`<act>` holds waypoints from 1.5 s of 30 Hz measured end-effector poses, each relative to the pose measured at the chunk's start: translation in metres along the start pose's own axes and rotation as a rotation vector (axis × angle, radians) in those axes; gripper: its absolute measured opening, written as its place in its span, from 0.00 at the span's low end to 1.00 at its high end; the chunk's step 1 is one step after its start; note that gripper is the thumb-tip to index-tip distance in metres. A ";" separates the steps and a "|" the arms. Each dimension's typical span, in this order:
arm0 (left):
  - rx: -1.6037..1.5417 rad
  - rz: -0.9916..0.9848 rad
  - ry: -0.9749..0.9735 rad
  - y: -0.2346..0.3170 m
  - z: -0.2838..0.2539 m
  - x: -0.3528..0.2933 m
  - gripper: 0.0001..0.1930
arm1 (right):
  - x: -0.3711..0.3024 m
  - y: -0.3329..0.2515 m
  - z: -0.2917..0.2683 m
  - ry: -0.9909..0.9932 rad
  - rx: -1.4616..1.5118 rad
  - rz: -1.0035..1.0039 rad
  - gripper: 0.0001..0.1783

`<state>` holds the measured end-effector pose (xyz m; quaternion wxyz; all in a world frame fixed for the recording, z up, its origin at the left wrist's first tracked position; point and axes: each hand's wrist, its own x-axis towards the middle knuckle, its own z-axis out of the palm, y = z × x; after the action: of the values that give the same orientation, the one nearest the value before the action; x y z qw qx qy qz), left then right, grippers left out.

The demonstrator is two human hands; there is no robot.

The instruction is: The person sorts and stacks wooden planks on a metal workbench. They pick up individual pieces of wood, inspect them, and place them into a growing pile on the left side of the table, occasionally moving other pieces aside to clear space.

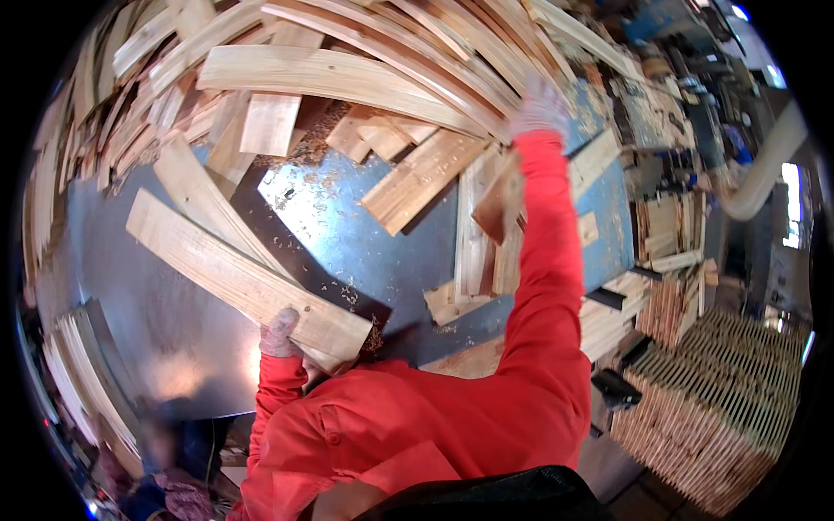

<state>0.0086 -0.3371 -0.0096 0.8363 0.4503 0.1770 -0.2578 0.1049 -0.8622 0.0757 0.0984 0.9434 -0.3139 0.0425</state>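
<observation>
My left hand (281, 332), in a light glove, grips the near edge of a pale wooden board (230, 265), its thumb lying over the top face. The board slants across the metal table (200, 343), its far end toward the upper left. A second board (204, 204) lies partly beneath it. My right arm stretches far forward in a red sleeve. Its gloved hand (540, 111) is at the right end of the heaped boards (417, 65), smeared by motion. Whether it holds one of them I cannot make out.
Short boards (426, 178) and sawdust lie about the table's middle. A large stack of thin slats (708, 404) stands at the lower right. Another person (165, 469) is at the lower left, beside upright boards (91, 373). A pale duct (769, 161) bends at the right.
</observation>
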 end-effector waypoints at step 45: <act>-0.356 -0.233 -0.228 0.060 -0.096 -0.071 0.27 | -0.287 -0.306 -0.139 0.130 0.799 -0.522 0.28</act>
<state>-0.0189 -0.2087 0.0165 0.8817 0.2405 0.1747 -0.3664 0.0564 -0.4251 0.1216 -0.2447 0.9501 -0.0190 0.1927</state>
